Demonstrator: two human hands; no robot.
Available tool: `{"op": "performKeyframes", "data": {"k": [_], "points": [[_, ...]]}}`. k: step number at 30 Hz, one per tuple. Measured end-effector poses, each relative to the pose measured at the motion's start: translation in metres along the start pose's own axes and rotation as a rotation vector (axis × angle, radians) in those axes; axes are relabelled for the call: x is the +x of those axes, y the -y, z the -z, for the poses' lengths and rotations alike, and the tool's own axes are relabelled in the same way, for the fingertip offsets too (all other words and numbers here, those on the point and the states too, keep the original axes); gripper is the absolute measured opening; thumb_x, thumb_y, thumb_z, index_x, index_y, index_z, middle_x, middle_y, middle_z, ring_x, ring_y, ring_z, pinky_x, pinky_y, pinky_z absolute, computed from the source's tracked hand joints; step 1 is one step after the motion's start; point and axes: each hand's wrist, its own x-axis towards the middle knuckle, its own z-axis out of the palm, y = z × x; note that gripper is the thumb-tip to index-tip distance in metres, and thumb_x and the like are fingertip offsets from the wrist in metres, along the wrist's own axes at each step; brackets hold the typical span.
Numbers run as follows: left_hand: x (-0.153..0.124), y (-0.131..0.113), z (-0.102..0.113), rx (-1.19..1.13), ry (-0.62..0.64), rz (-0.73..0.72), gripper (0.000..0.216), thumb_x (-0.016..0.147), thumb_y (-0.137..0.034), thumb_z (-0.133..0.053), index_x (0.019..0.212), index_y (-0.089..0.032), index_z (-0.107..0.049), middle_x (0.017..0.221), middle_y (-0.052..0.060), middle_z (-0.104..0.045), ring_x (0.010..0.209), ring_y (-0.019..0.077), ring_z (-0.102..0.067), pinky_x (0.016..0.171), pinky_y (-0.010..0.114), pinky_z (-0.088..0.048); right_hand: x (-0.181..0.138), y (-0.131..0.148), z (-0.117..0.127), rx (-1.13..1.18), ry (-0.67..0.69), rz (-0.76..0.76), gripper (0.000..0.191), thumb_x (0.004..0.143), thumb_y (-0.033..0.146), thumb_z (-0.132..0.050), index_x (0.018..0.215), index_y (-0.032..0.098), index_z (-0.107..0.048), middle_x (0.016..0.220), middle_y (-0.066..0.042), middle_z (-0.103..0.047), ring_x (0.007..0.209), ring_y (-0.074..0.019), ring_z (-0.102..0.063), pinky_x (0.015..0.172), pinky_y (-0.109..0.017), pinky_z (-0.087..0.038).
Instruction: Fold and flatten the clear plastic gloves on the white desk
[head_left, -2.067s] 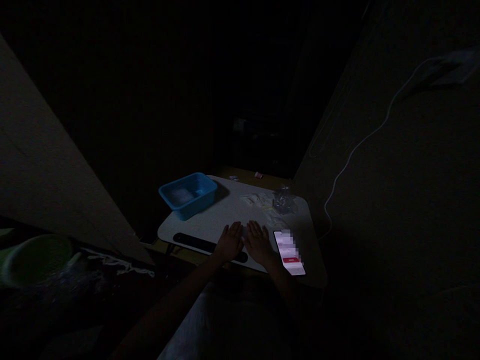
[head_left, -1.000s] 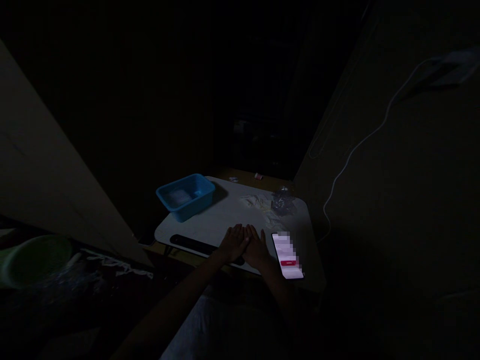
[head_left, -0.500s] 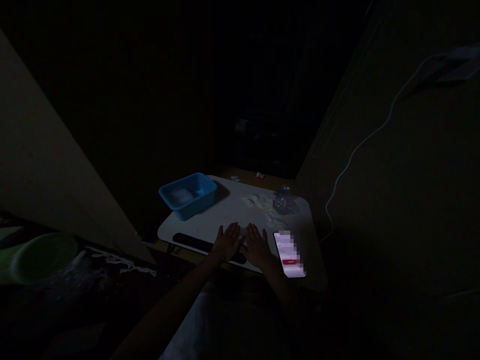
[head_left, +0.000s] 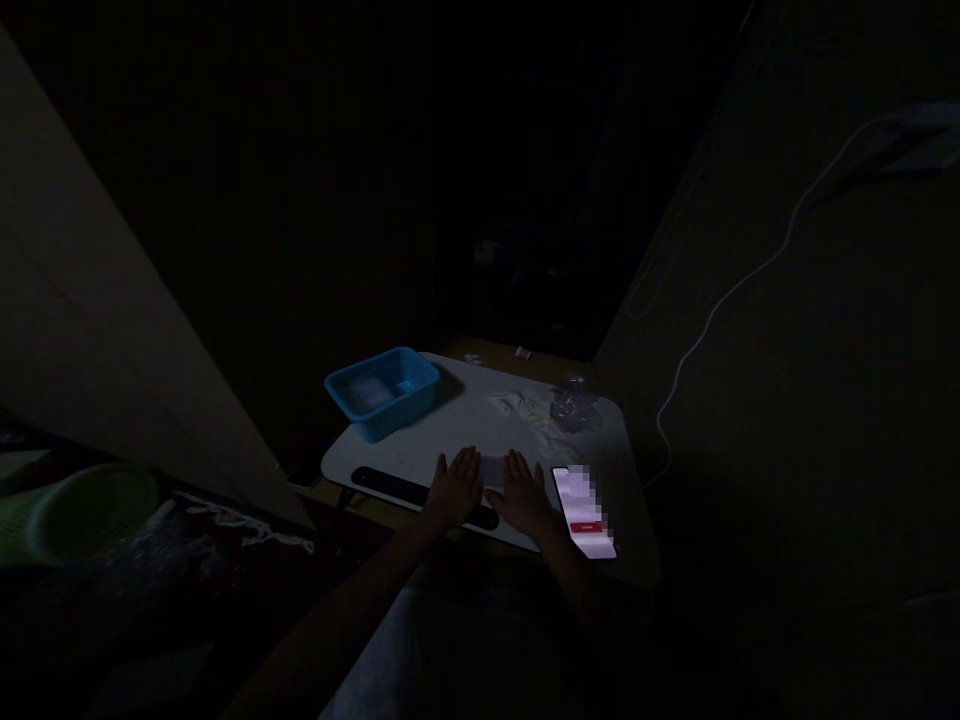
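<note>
My left hand (head_left: pixel 454 488) lies palm down at the near edge of a low white table (head_left: pixel 480 410), fingers stretched out. Beside it, my right hand (head_left: pixel 522 492) rests the same way, its fingers extended and its thumb pointing towards the left hand. A small flat pale rectangular piece (head_left: pixel 491 471) shows between the two hands, and both seem to touch its sides; the dim light hides what it is made of. Just right of my right hand lies a phone (head_left: pixel 589 540) with a lit screen, partly blurred out.
A blue plastic basin (head_left: pixel 386 408) stands at the table's left. Crumpled white material (head_left: pixel 525 405) and a clear plastic bag (head_left: pixel 576 408) lie at the back right. A green basket (head_left: pixel 97 510) is at lower left. A white cable (head_left: pixel 720 305) hangs along the right wall.
My hands have moved slightly apart, my right hand shifting right, so more of the pale piece shows between them. The camera view has shifted slightly.
</note>
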Motion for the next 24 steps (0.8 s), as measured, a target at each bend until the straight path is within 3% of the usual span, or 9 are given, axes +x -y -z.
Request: {"op": "performKeyframes", "data": {"k": [5,8,13,18,24], "points": [[0.001,0.001,-0.001,-0.012,-0.009,-0.001,0.048,0.085,-0.031,-0.023,0.13,-0.014,-0.027,0.136,0.011,-0.026,0.125,0.0232,-0.022,0.097,0.052,-0.015,0.026,-0.022,0.015,0.131,-0.019,-0.056,0.043,0.074,0.023,-0.044,0.116,0.016,-0.048,0.118,-0.007,-0.051,0.109,-0.0167,-0.044,0.092,-0.03,-0.032],[0.0,0.001,-0.002,-0.015,-0.02,-0.01,0.048,0.085,-0.031,-0.024,0.13,-0.014,-0.027,0.136,0.011,-0.027,0.124,0.0237,-0.023,0.097,0.052,-0.015,0.041,-0.027,0.022,0.165,-0.05,-0.062,0.045,0.073,0.017,-0.043,0.118,0.02,-0.046,0.116,-0.005,-0.053,0.105,-0.0149,-0.048,0.09,-0.027,-0.035],[-0.001,0.002,-0.002,-0.008,-0.021,-0.013,0.048,0.085,-0.031,-0.022,0.13,-0.014,-0.027,0.136,0.011,-0.026,0.125,0.0224,-0.021,0.097,0.051,-0.015,0.036,-0.006,0.015,0.07,-0.115,0.065,0.046,0.083,0.028,-0.033,0.127,0.014,-0.035,0.129,-0.009,-0.039,0.119,-0.0177,-0.032,0.098,-0.033,-0.024],[0.0,0.001,0.0,-0.003,0.028,-0.005,0.049,0.084,-0.029,-0.023,0.131,-0.013,-0.027,0.137,0.01,-0.024,0.126,0.0232,-0.02,0.097,0.052,-0.014,0.013,0.021,-0.001,-0.01,-0.032,0.141,0.052,0.087,0.039,-0.015,0.131,0.013,-0.025,0.137,-0.009,-0.024,0.127,-0.0181,-0.014,0.102,-0.043,-0.008],[0.0,0.002,0.0,0.02,0.045,-0.01,0.05,0.084,-0.029,-0.023,0.131,-0.012,-0.026,0.138,0.011,-0.022,0.126,0.0238,-0.018,0.097,0.052,-0.015,0.003,0.022,-0.001,-0.045,0.006,0.102,0.057,0.086,0.044,-0.011,0.131,0.011,-0.024,0.138,-0.01,-0.02,0.128,-0.0184,-0.008,0.101,-0.047,0.001]]}}
